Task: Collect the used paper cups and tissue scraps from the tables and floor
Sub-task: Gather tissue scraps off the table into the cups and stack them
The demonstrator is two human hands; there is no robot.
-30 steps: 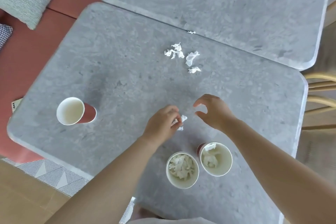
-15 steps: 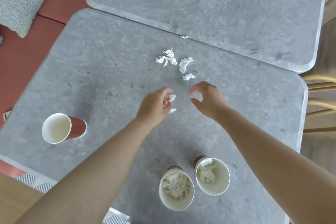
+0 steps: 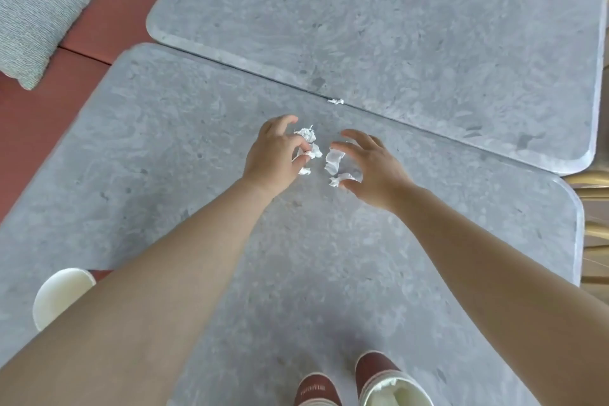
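Head view, both hands (image 3: 275,155) (image 3: 374,168) at tissue scraps (image 3: 333,160), table seam (image 3: 395,120) just beyond

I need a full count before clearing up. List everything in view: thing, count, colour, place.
Tables: two, grey stone-look, pushed edge to edge.
Tissue scraps: several, white, clustered between the hands on the near table.
Lone scrap: one, white, on the seam between the tables.
Paper cups: three, red-brown outside, white inside; two at the near edge, one at lower left partly behind the forearm.
Cushions: two, grey-green and checked, on the red bench at upper left.
Bench: one, red, upper left.
Left hand: fingers closed on tissue scraps.
Right hand: fingers spread, touching scraps.
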